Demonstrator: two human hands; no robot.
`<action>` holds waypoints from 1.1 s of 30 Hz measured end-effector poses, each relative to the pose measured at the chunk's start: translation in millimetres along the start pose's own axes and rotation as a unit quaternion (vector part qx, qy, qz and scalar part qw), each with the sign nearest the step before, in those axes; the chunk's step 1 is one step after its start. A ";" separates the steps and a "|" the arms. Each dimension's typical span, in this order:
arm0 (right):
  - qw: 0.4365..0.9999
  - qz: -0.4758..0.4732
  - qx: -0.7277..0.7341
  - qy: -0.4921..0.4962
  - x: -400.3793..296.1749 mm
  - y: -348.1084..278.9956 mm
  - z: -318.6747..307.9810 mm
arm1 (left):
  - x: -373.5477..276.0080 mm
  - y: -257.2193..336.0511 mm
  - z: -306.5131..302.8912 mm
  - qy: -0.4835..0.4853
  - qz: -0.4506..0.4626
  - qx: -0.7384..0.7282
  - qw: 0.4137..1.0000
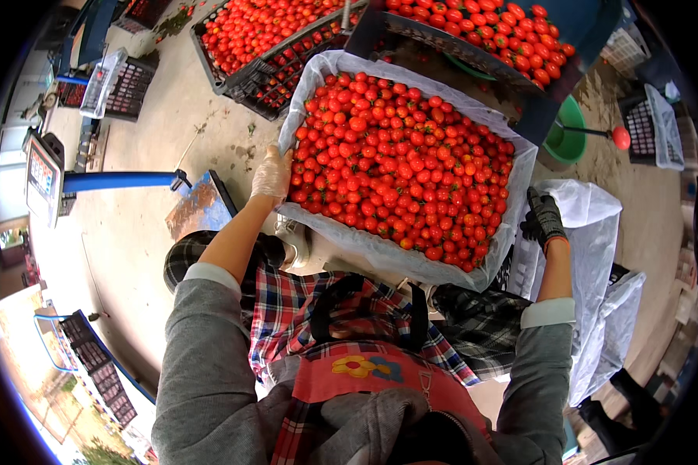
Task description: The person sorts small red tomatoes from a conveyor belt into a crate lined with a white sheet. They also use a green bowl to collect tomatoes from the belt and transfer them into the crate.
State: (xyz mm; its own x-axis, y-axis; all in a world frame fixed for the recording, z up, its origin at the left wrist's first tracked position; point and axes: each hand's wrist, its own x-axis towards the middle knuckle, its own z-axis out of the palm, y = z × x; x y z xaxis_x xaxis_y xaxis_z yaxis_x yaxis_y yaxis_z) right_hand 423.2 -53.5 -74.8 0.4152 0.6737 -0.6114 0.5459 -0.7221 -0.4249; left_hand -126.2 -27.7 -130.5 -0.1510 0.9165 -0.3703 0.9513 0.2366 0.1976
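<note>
Before me stands a crate draped in a thin white liner [378, 256], filled with small red cherry tomatoes [401, 168], a few with green stalks. My left hand [272, 174], in a clear plastic glove, grips this crate at its left rim. My right hand [542, 218], in a dark knitted glove with an orange cuff, is at the crate's right side, its fingers bent toward the wall. Whether they hold the crate is hidden. Just right of that hand, white liner sheets [587, 232] cover more crates.
Beyond the crate is a metal chute [442, 35] bearing larger red tomatoes [500, 35]. A black crate of tomatoes [267, 35] stands at upper left. A platform scale [200, 206] with a blue post [116, 181] lies left. A green basin [565, 133] sits on the floor at right.
</note>
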 end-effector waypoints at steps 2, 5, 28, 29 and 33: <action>0.996 -0.057 -0.071 -0.010 7.7 -1.2 4.4 | -16.5 29.2 -25.9 0.027 -0.073 -0.108 0.991; 0.987 -0.086 -0.096 -0.093 29.6 10.5 5.6 | -10.1 21.0 -16.8 0.068 -0.035 -0.121 0.990; 0.975 0.044 0.109 0.191 -52.7 38.8 115.9 | -9.9 -10.1 -20.6 -0.008 -0.048 -0.292 0.955; 0.965 0.045 0.164 0.201 -78.9 7.2 122.8 | -9.8 -7.4 -25.6 -0.019 -0.051 -0.277 0.959; 0.962 0.012 0.131 0.240 -61.0 38.3 127.2 | -1.9 -13.5 -13.6 -0.033 -0.050 -0.321 0.945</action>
State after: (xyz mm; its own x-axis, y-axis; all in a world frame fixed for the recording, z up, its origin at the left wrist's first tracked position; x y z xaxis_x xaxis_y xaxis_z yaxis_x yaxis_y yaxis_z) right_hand 326.2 -142.3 -138.7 0.7473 0.6064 -0.2717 0.3564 -0.7109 -0.6063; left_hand -142.5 -28.2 -120.2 -0.1947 0.8615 -0.4690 0.5706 0.4884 0.6602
